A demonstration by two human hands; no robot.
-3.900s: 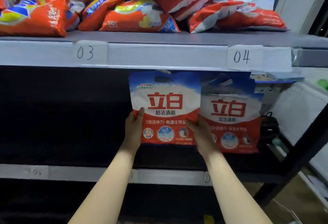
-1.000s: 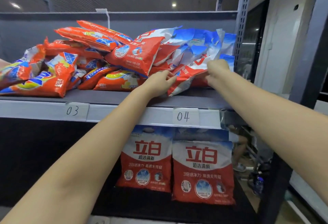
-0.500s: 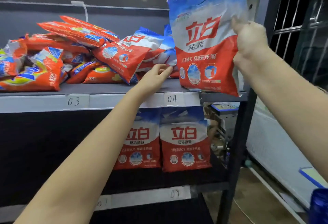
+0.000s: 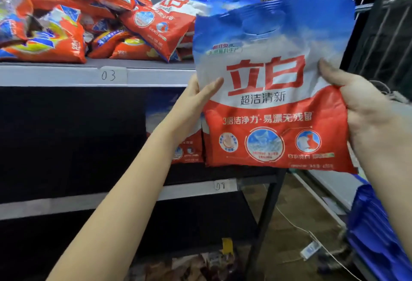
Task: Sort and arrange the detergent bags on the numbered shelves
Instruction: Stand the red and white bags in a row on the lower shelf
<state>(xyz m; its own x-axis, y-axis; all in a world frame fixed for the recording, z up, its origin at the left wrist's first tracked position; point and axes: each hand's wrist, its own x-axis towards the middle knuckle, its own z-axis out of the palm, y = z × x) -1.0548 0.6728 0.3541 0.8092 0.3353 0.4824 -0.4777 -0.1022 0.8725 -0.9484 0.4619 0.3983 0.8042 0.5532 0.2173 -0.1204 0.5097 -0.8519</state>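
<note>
Both hands are on it: our left hand (image 4: 196, 100) grips the left edge of the red, white and blue detergent bag (image 4: 272, 93), and our right hand (image 4: 365, 111) clamps the right edge, thumb on the front. We're holding it upright in the air, in front of the rack's right end. Behind sits the jumbled pile of orange and red bags (image 4: 93, 22) on the shelf tagged 03 (image 4: 108, 75), plus another matching bag (image 4: 187, 147) standing a shelf lower.
</note>
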